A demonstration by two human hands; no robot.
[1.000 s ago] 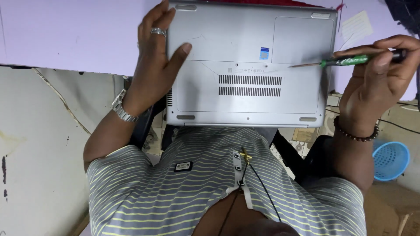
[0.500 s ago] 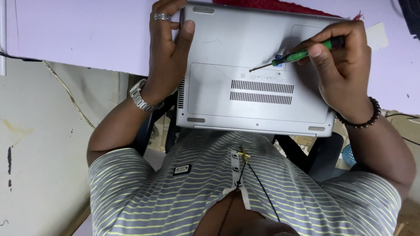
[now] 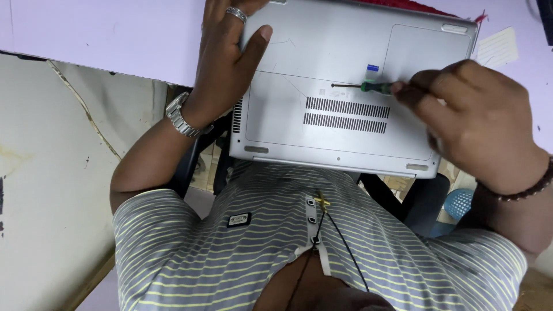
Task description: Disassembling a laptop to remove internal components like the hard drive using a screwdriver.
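So the silver laptop (image 3: 345, 86) is flipped bottom-up on the pale purple tabletop (image 3: 103, 34), near edge hanging over toward the person's striped shirt (image 3: 276, 242). Left hand (image 3: 227, 69) is spread flat on its left side, pressing down, not gripping anything. Right hand (image 3: 478, 124) is closed around a green-handled screwdriver (image 3: 363, 87), tip resting on the bottom panel just above the vent slots (image 3: 345, 114).

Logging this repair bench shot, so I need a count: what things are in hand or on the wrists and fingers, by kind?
Laptop, silver, underside up: 1
Screwdriver, green handle: 1
Wristwatch, metal: 1
Ring: 1
Bead bracelet: 1
Total: 5

The left hand steadies the laptop; the right hand holds the screwdriver.
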